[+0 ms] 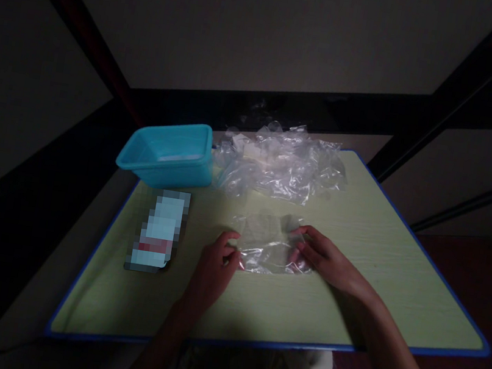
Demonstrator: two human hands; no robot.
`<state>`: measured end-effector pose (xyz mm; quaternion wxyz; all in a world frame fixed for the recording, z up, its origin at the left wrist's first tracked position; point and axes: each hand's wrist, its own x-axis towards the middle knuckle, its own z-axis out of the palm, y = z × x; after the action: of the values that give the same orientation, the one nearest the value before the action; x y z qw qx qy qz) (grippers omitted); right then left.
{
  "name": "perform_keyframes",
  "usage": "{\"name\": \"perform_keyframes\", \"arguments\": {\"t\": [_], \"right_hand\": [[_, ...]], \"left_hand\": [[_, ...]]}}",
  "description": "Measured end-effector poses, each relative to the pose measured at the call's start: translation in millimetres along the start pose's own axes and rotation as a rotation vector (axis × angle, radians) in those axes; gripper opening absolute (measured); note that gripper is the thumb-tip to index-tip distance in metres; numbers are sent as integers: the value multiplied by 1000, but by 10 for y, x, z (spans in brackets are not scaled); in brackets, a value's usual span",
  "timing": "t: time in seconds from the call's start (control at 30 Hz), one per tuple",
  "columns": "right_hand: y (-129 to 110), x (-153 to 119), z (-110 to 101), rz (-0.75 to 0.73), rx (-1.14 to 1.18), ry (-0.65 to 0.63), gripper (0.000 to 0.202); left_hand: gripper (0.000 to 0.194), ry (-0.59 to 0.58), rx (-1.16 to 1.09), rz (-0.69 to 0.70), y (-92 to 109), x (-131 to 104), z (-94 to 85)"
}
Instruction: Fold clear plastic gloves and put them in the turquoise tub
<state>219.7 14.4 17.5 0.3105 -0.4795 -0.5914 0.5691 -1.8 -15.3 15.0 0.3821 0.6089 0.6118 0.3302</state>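
A clear plastic bag (265,243) is stretched flat just above or on the table, between my two hands. My left hand (220,261) pinches its left edge with thumb and fingers. On the opposite side, my right hand (325,259) grips the right edge, its thumb and fingertips curled around the film. Some of the right fingertips blur into the shiny plastic. Behind the bag lies a loose heap of crumpled clear plastic bags (286,166).
A turquoise plastic basin (168,163) stands at the table's back left. In front of it lies a phone (160,227) with a pixelated screen. The pale table (387,292) has a blue edge. Walls rise behind and at the left.
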Motion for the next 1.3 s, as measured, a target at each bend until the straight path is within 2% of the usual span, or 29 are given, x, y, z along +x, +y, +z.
{"name": "perform_keyframes", "arguments": {"t": [0.2,0.3,0.5,0.7,0.83,1.3], "right_hand": [[-39,12,-28,-11,-36,-30,14],[-38,-12,-37,-23,-37,-37,20],[10,-194,-68,16,-27,110,42],[72,-317,-40,-2,-27,254,44],[109,-309,9,-44,-133,329,42],[71,-353,142,-82,-447,416,40]], "left_hand": [[24,-6,8,-17,8,8,-2],[24,-7,4,-29,8,-1,-2],[22,42,-50,-32,15,-69,-4],[25,124,-95,-29,42,-124,-5],[27,138,-71,-47,26,-142,-10],[27,148,6,-30,-37,-141,31]]}}
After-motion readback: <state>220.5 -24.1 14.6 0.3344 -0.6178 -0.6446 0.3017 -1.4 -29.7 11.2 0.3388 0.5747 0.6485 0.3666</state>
